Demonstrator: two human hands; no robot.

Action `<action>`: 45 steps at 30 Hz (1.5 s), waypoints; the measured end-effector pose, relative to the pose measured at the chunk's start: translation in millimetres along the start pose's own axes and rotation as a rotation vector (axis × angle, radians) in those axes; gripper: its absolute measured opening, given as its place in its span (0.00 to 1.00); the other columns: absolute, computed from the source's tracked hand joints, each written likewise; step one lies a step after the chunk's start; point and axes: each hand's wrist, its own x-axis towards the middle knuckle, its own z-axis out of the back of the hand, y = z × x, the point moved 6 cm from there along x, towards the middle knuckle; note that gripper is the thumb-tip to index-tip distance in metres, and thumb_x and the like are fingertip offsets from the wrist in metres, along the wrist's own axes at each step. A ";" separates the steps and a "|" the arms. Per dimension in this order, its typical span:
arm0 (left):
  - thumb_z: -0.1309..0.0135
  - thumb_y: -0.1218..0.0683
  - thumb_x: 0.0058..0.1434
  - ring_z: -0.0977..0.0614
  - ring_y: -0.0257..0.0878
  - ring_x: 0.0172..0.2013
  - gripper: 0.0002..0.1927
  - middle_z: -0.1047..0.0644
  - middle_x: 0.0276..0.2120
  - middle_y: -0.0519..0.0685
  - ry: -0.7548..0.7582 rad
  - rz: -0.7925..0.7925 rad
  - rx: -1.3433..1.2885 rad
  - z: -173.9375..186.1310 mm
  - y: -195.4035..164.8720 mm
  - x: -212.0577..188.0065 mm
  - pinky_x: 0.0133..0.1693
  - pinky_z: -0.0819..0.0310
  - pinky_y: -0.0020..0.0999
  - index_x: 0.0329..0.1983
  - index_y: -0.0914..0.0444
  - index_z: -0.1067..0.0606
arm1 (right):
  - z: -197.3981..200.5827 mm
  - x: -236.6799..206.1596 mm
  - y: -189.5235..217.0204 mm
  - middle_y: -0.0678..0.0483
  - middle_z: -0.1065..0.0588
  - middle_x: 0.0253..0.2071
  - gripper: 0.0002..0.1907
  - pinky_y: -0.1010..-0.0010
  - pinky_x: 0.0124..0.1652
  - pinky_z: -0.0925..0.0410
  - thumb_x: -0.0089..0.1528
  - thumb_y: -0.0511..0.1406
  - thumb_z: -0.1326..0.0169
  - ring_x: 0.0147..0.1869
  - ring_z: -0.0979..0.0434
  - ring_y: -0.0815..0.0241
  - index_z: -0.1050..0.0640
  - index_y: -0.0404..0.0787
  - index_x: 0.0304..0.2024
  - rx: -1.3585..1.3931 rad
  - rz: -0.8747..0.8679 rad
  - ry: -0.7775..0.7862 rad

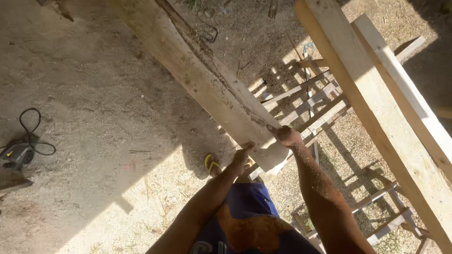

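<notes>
We stand on a sandy ground (94,117) strewn with sawdust, half in shade and half in bright sun. Across the top of the view, running from the upper left down toward our waist, we hold a long rough plank (202,75) with a dark bark edge along one side; its near end sits just in front of us and its far end runs out of view. To our right, two paler sawn beams (376,103) slant down from the top edge to the lower right corner, one lying close beside the other. Beneath and between them and the plank lies a slatted wooden frame (315,101), flat on the ground, its thin bars casting striped shadows.

Our left hand (241,161) closes on the near corner of the plank, fingers curled against its lower edge. Our right hand (286,136) grips the same end on its other edge, fingers wrapped over the wood; sawdust dusts that forearm. Both hands are closed on the plank.

Below the left hand a foot in a yellow sandal (211,163) shows on the ground. Well apart at the far left edge lies a small power tool (16,155) with a black cord (35,136) looped beside it.
</notes>
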 end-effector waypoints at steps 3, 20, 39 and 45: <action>0.46 0.31 0.61 0.27 0.50 0.59 0.39 0.30 0.62 0.55 -0.030 -0.048 -0.040 -9.0 25.1 3.2 0.55 0.30 0.47 0.69 0.55 0.33 | 0.9 6.3 -13.6 0.40 0.29 0.39 0.45 0.54 0.46 0.31 0.64 0.70 0.60 0.43 0.28 0.45 0.27 0.32 0.45 -0.109 0.134 -0.144; 0.51 0.26 0.59 0.24 0.49 0.58 0.44 0.27 0.61 0.56 -0.359 -0.243 -0.446 -68.6 59.4 20.2 0.56 0.30 0.43 0.67 0.60 0.30 | -1.0 41.8 -75.0 0.43 0.32 0.71 0.44 0.55 0.73 0.48 0.60 0.63 0.53 0.75 0.34 0.44 0.31 0.44 0.68 0.227 0.252 0.260; 0.55 0.19 0.56 0.22 0.47 0.58 0.53 0.23 0.59 0.57 -0.503 -0.311 -0.514 -14.4 83.5 -1.3 0.57 0.29 0.39 0.65 0.66 0.27 | -55.3 19.7 -57.8 0.35 0.25 0.54 0.61 0.56 0.47 0.29 0.58 0.73 0.60 0.52 0.24 0.44 0.28 0.23 0.62 0.523 0.048 0.127; 0.61 0.20 0.55 0.18 0.50 0.53 0.54 0.19 0.53 0.59 -0.450 -0.258 -0.399 18.1 69.5 -26.7 0.52 0.24 0.46 0.60 0.69 0.23 | -69.1 -1.0 -27.6 0.25 0.24 0.53 0.59 0.52 0.49 0.26 0.59 0.71 0.65 0.53 0.21 0.34 0.30 0.23 0.62 0.581 0.148 0.219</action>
